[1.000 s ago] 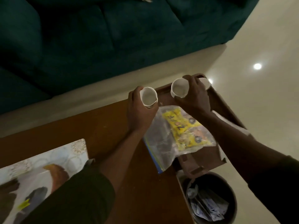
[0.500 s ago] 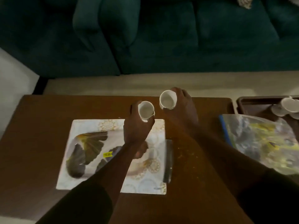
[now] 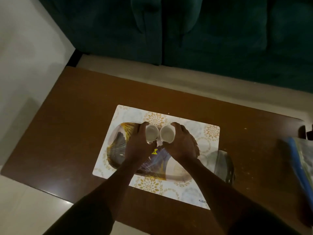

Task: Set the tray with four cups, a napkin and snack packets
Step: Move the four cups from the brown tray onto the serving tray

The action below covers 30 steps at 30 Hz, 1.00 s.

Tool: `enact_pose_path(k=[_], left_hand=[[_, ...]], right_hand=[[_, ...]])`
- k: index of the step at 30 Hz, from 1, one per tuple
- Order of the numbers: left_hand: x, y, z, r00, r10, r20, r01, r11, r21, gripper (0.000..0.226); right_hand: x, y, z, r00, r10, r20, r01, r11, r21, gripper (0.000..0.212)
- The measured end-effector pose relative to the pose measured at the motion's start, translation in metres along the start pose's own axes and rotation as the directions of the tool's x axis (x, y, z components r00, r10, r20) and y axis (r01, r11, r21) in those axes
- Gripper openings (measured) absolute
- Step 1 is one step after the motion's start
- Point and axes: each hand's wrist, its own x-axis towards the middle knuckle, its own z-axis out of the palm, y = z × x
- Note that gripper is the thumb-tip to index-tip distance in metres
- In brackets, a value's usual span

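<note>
Table [image 3: 76, 116] left of the tray [image 3: 210, 131] lies open (plastic bag [image 3: 303, 160] crowds right edge).

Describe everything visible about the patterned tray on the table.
The patterned tray is a flat rectangle with rounded corners, pale with gold floral medallions and a dark, feather-like oval design in the middle. A small yellow sticker sits near its centre. It lies flat on the brown wooden table. Left hand and right hand each hold a white cup over it.
</note>
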Motion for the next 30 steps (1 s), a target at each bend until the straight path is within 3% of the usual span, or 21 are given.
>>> enact_pose_path(k=[6,11,14,19,22,26,30], left_hand=[[0.003,-0.018,0.005,0.999,-0.01,0.03,0.012,0.997,-0.071,0.061],[0.006,-0.028,-0.006,0.988,0.11,0.107,-0.098,0.989,-0.111,0.073],[0.01,-0.035,-0.019,0.961,0.21,0.181,-0.209,0.978,-0.024,0.079],[0.018,-0.037,-0.026,0.864,0.354,0.357,-0.426,0.893,0.145,0.088],[0.017,-0.035,-0.028,0.877,0.368,0.308,-0.432,0.886,0.17,0.081],[0.008,-0.04,-0.029,0.936,0.289,0.202,-0.336,0.903,0.267,0.071],[-0.001,-0.05,-0.028,0.977,0.106,0.185,-0.146,0.965,0.218,0.077]], right_hand=[[-0.007,-0.001,0.019,1.0,0.01,0.003,-0.01,1.0,0.018,0.071],[-0.006,0.005,0.01,1.0,-0.024,0.001,0.024,0.999,0.024,0.076],[0.005,0.006,0.001,0.983,-0.148,0.104,0.145,0.989,0.04,0.068],[0.017,0.013,0.003,0.898,-0.321,0.3,0.378,0.913,-0.153,0.087],[0.016,0.017,0.007,0.892,-0.344,0.293,0.406,0.895,-0.186,0.084],[0.01,0.018,0.005,0.938,-0.259,0.232,0.311,0.924,-0.224,0.067],[0.001,0.017,-0.003,0.989,0.033,0.146,0.0,0.975,-0.223,0.072]])
